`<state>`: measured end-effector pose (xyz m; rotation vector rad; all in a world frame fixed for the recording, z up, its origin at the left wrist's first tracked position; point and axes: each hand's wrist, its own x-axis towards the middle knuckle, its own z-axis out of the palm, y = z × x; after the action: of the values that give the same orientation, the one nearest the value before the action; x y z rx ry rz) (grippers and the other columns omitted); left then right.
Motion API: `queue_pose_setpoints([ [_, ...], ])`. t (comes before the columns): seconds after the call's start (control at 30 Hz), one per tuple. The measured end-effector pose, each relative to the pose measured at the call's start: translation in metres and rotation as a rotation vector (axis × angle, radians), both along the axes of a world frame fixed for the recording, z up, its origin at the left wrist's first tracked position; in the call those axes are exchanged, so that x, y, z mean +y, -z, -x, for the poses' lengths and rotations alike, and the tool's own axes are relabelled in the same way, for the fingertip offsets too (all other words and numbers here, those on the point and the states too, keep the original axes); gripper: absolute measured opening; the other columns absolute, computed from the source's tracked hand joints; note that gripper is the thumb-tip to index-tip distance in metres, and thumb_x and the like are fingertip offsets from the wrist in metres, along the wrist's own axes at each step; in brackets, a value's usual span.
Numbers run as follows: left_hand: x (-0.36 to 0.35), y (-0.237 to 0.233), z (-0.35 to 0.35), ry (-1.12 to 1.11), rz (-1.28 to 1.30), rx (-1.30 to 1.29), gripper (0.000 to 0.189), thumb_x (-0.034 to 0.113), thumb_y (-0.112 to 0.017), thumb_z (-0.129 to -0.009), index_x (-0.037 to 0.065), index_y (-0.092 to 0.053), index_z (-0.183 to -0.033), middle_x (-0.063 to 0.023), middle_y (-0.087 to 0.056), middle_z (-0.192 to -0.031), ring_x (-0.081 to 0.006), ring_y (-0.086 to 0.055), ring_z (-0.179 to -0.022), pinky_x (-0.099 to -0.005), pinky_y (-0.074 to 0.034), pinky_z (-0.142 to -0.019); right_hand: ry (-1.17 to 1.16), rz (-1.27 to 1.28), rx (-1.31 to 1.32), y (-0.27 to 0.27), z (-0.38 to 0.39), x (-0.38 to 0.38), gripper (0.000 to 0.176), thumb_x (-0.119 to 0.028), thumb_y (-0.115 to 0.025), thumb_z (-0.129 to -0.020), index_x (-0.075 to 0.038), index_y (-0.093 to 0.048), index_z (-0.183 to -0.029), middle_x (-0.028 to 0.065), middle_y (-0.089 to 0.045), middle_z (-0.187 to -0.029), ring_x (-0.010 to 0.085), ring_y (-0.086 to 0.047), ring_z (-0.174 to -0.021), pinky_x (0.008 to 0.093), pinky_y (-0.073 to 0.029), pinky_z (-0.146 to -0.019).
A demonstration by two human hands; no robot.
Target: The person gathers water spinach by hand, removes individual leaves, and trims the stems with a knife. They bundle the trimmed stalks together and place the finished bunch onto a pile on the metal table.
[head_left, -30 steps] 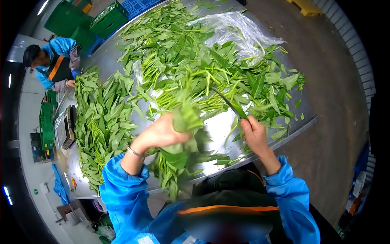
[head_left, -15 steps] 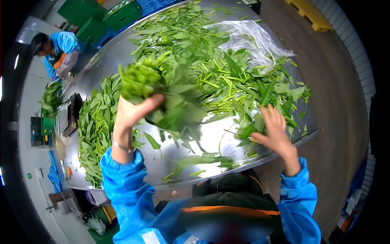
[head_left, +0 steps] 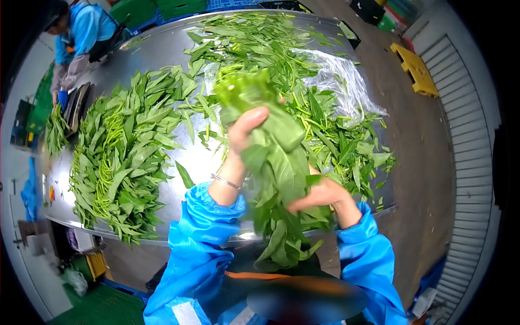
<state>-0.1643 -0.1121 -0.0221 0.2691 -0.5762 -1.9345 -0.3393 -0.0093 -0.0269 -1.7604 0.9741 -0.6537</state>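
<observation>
My left hand is closed round a thick bunch of leafy greens, its cut stem ends up and its leaves hanging towards my body. My right hand is at the lower leaves of this bunch, thumb stretched out; its other fingers are partly hidden behind the leaves. Left of my hands lies a wide pile of bundled greens. Loose greens are spread beyond and to the right of the bunch.
A metal table carries the greens. Crumpled clear plastic lies at the back right. A co-worker in blue sleeves stands at the far left by a dark scale-like device. Green crates stand behind; a yellow pallet is on the floor.
The bunch in my left hand has moved right and now hangs lengthwise towards me. My right hand has come left from the loose greens to its leaves. The view has shifted.
</observation>
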Motion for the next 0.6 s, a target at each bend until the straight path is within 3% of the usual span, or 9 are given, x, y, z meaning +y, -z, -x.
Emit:
queue_pose_setpoints([
  [0.07,-0.009,0.009,-0.002,-0.133,-0.011,-0.286,0.043,0.024,-0.06,-0.081,0.001,-0.051,-0.116,-0.0076,-0.057,-0.102,-0.0174,-0.057,-0.089,-0.0302,-0.047,-0.08,0.277,-0.295,-0.232,0.001,-0.006,-0.004,0.086,-0.004,-0.078,-0.062,-0.001,-0.03,-0.134,0.0087,-0.046,-0.126,0.0167,-0.044,-0.114,0.0326,-0.036,-0.098],
  [0.2,-0.003,0.103,-0.049,0.352,0.167,-0.08,0.072,0.024,-0.062,-0.083,-0.001,-0.022,-0.137,-0.0046,-0.049,-0.116,-0.0149,-0.048,-0.106,-0.0281,-0.04,-0.091,0.371,-0.075,-0.038,0.0,0.017,-0.016,0.075,0.002,-0.071,-0.065,-0.002,-0.034,-0.13,0.0059,-0.054,-0.113,0.0138,-0.051,-0.103,0.0312,-0.041,-0.092],
  [0.27,0.024,0.083,-0.021,0.156,0.366,-0.577,0.092,0.012,-0.074,-0.072,0.0,-0.011,-0.138,-0.01,-0.043,-0.123,-0.0172,-0.043,-0.113,-0.0315,-0.039,-0.095,0.376,-0.172,-0.033,0.0,0.008,-0.017,0.084,-0.003,-0.075,-0.061,-0.002,-0.029,-0.132,0.0108,-0.047,-0.12,0.0187,-0.047,-0.11,0.0334,-0.038,-0.095],
  [0.3,0.035,0.056,-0.004,0.062,0.273,-0.431,0.094,0.007,-0.077,-0.067,0.001,-0.013,-0.135,-0.0103,-0.043,-0.123,-0.0174,-0.044,-0.112,-0.031,-0.04,-0.094,0.35,-0.155,-0.022,0.0,0.003,-0.016,0.087,-0.005,-0.076,-0.06,-0.002,-0.028,-0.133,0.0123,-0.043,-0.124,0.0204,-0.045,-0.112,0.034,-0.038,-0.096],
  [0.37,0.047,0.048,0.016,-0.109,0.108,-0.294,0.082,0.004,-0.076,-0.068,0.003,-0.023,-0.131,-0.0094,-0.047,-0.119,-0.0171,-0.048,-0.107,-0.0307,-0.042,-0.09,0.272,-0.045,0.112,-0.003,-0.007,-0.013,0.101,-0.014,-0.079,-0.054,-0.003,-0.021,-0.136,0.0193,-0.028,-0.133,0.0304,-0.03,-0.125,0.0407,-0.028,-0.103],
  [0.43,0.06,0.053,0.023,-0.127,0.123,-0.336,0.074,0.006,-0.075,-0.071,0.003,-0.029,-0.128,-0.0088,-0.05,-0.116,-0.0165,-0.05,-0.104,-0.0308,-0.043,-0.088,0.16,0.276,0.632,0.025,-0.001,0.0,0.091,-0.016,-0.076,-0.057,-0.003,-0.029,-0.134,0.0243,-0.021,-0.136,0.0395,-0.017,-0.129,0.0484,-0.016,-0.106],
  [0.47,0.069,0.06,0.028,-0.071,0.181,-0.443,0.072,0.009,-0.074,-0.072,0.003,-0.03,-0.127,-0.0092,-0.05,-0.116,-0.0162,-0.051,-0.103,-0.0304,-0.043,-0.087,0.227,0.269,0.617,0.041,0.006,0.004,0.085,-0.014,-0.075,-0.058,-0.003,-0.034,-0.131,0.0235,-0.026,-0.134,0.0384,-0.022,-0.127,0.0469,-0.02,-0.105],
  [0.53,0.078,0.063,0.035,-0.315,0.119,-0.509,0.069,0.015,-0.073,-0.075,0.001,-0.029,-0.127,-0.0095,-0.053,-0.109,-0.0186,-0.055,-0.097,-0.0301,-0.046,-0.084,0.359,0.255,0.579,0.066,0.013,0.009,0.072,-0.009,-0.072,-0.061,-0.002,-0.042,-0.126,0.0219,-0.034,-0.131,0.0362,-0.032,-0.123,0.0439,-0.027,-0.102],
  [0.6,0.077,0.08,0.031,-0.395,0.02,-0.716,0.064,0.018,-0.071,-0.078,-0.002,-0.032,-0.125,-0.0085,-0.057,-0.101,-0.0168,-0.056,-0.095,-0.0295,-0.047,-0.082,0.554,0.233,0.208,0.08,0.012,0.015,0.067,-0.006,-0.072,-0.063,-0.001,-0.043,-0.124,0.019,-0.045,-0.124,0.0317,-0.044,-0.116,0.0397,-0.035,-0.097],
])
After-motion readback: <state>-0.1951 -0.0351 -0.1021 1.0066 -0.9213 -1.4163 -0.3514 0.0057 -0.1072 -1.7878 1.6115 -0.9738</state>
